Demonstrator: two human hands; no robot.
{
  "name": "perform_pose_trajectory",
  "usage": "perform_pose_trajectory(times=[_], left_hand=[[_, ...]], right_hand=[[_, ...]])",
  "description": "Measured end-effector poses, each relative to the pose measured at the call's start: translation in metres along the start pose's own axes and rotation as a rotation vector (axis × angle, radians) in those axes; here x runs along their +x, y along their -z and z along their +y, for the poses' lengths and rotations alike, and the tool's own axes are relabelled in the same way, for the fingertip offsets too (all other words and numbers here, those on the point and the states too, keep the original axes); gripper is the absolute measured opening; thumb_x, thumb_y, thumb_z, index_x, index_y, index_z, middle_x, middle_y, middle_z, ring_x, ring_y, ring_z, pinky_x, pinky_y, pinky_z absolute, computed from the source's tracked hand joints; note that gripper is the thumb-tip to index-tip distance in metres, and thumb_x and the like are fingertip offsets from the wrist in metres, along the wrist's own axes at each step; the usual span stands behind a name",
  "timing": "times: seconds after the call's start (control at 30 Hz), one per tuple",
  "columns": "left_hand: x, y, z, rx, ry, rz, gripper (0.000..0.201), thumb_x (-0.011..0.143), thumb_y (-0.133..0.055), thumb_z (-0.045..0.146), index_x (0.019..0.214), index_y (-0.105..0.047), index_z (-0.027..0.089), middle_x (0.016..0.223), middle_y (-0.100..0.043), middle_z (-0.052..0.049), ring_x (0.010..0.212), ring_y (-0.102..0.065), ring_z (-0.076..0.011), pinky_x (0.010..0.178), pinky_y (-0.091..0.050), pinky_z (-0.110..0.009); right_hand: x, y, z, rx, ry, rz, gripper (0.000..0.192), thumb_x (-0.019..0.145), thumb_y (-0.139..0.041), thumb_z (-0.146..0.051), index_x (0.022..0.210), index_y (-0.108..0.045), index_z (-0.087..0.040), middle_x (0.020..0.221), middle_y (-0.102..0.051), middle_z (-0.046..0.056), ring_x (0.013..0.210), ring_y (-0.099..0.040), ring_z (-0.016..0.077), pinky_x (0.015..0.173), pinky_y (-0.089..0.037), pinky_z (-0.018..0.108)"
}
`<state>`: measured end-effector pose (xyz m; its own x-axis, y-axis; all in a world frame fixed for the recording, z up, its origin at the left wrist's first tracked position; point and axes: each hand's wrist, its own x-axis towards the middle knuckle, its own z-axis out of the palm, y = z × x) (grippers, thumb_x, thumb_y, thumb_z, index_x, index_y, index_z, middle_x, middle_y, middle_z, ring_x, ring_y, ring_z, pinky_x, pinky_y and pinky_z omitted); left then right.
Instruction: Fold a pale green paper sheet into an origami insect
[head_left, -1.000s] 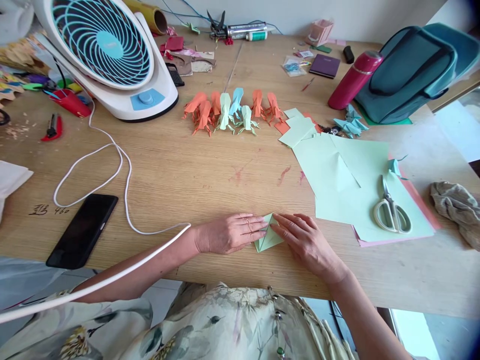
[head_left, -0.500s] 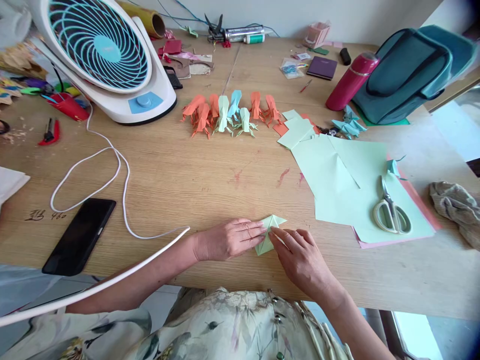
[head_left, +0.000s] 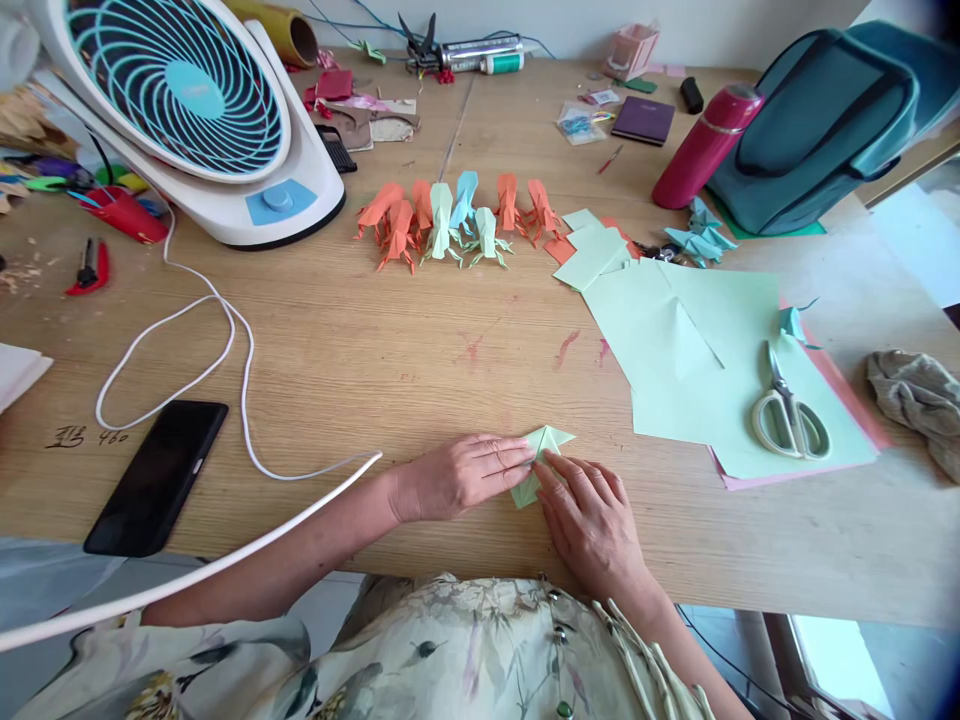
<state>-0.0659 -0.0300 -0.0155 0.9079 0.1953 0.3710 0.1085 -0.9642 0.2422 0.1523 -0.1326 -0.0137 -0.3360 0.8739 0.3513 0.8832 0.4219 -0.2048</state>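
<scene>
A small folded piece of pale green paper [head_left: 547, 438] lies on the wooden table close to the front edge, creased, with a pointed flap at its upper right. My left hand [head_left: 469, 474] rests flat on its left side, fingers stretched out and together. From the right, my right hand [head_left: 592, 510] presses down on it, fingers laid over the lower right part. Its thumb is tucked lower and partly hidden. Both hands cover much of the paper, and the fingertips almost meet at its middle.
Folded orange, green and blue paper insects [head_left: 442, 220] stand mid-table. To the right are green sheets [head_left: 667, 400] with scissors [head_left: 787, 415], a red flask [head_left: 705, 150] and a teal bag [head_left: 817, 130]. A fan [head_left: 300, 190], white cable [head_left: 251, 390] and phone [head_left: 157, 475] occupy the left.
My right hand has turned more upright, and its fingers now lie further over the folded paper, covering more of its lower right. My left hand stays put. The view has shifted slightly.
</scene>
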Motion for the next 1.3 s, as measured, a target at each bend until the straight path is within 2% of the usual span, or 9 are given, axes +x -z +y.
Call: perform_pose_trajectory(times=[0.17,0.3,0.4,0.57,0.73,0.87,1.17,1.3], left_hand=[[0.003,-0.002,0.000,-0.097,0.050,0.085,0.032,0.100,-0.041,0.010,0.123,-0.063,0.009,0.131,-0.065,-0.016,0.129,-0.057,-0.0228,0.109,-0.049,-0.037],[0.009,0.001,-0.004,-0.219,0.104,0.136,0.033,0.096,-0.040,0.001,0.119,-0.063,0.009,0.128,-0.066,-0.017,0.122,-0.062,-0.0205,0.103,-0.053,-0.034],[0.015,0.004,-0.012,-0.298,0.114,0.128,0.036,0.094,-0.038,-0.003,0.116,-0.063,0.012,0.124,-0.068,-0.014,0.114,-0.064,-0.0186,0.098,-0.055,-0.033],[0.029,0.007,-0.028,-0.332,0.077,0.096,0.032,0.096,-0.042,0.003,0.115,-0.067,0.012,0.117,-0.071,-0.014,0.105,-0.062,-0.0205,0.091,-0.055,-0.035],[0.034,0.005,-0.036,-0.377,0.134,0.099,0.026,0.097,-0.049,0.011,0.114,-0.069,0.014,0.114,-0.073,-0.011,0.103,-0.059,-0.0212,0.092,-0.052,-0.036],[0.034,0.001,-0.037,-0.391,0.183,0.106,0.024,0.098,-0.051,0.017,0.112,-0.071,0.015,0.114,-0.073,-0.009,0.104,-0.058,-0.0214,0.093,-0.051,-0.036],[0.030,0.001,-0.041,-0.317,0.140,0.042,0.027,0.099,-0.053,0.023,0.120,-0.069,0.017,0.128,-0.068,-0.008,0.112,-0.056,-0.0213,0.097,-0.050,-0.036],[0.031,0.002,-0.040,-0.216,0.114,0.007,0.028,0.100,-0.050,0.024,0.121,-0.069,0.020,0.129,-0.068,-0.007,0.115,-0.058,-0.0214,0.099,-0.048,-0.037]], right_hand=[[-0.003,0.002,-0.002,-0.037,0.003,-0.017,0.031,0.094,-0.056,-0.014,0.124,-0.062,-0.015,0.127,-0.065,0.016,0.111,-0.058,0.0289,0.096,-0.043,0.046],[-0.007,0.003,-0.003,-0.048,0.021,-0.038,0.032,0.092,-0.056,-0.012,0.123,-0.064,-0.016,0.133,-0.061,0.018,0.116,-0.056,0.0316,0.095,-0.044,0.047],[-0.009,0.002,-0.001,-0.053,0.036,-0.048,0.034,0.091,-0.055,-0.011,0.124,-0.064,-0.016,0.135,-0.060,0.018,0.117,-0.055,0.0322,0.096,-0.044,0.048],[-0.012,0.001,0.000,-0.051,0.050,-0.047,0.039,0.088,-0.054,-0.009,0.126,-0.063,-0.016,0.138,-0.057,0.018,0.119,-0.053,0.0320,0.097,-0.043,0.048],[-0.013,0.000,0.001,-0.055,0.049,-0.042,0.038,0.089,-0.054,-0.009,0.125,-0.063,-0.017,0.138,-0.057,0.018,0.120,-0.053,0.0310,0.099,-0.042,0.048],[-0.013,-0.001,0.001,-0.053,0.054,-0.030,0.038,0.089,-0.055,-0.010,0.125,-0.062,-0.017,0.138,-0.057,0.018,0.121,-0.053,0.0311,0.100,-0.042,0.048],[-0.012,0.001,0.000,-0.031,0.035,-0.057,0.046,0.087,-0.052,-0.006,0.131,-0.057,-0.015,0.138,-0.057,0.017,0.121,-0.053,0.0314,0.100,-0.042,0.049],[-0.009,0.002,-0.001,-0.027,0.010,-0.059,0.044,0.089,-0.051,-0.008,0.132,-0.056,-0.016,0.137,-0.058,0.016,0.118,-0.054,0.0302,0.100,-0.041,0.049]])
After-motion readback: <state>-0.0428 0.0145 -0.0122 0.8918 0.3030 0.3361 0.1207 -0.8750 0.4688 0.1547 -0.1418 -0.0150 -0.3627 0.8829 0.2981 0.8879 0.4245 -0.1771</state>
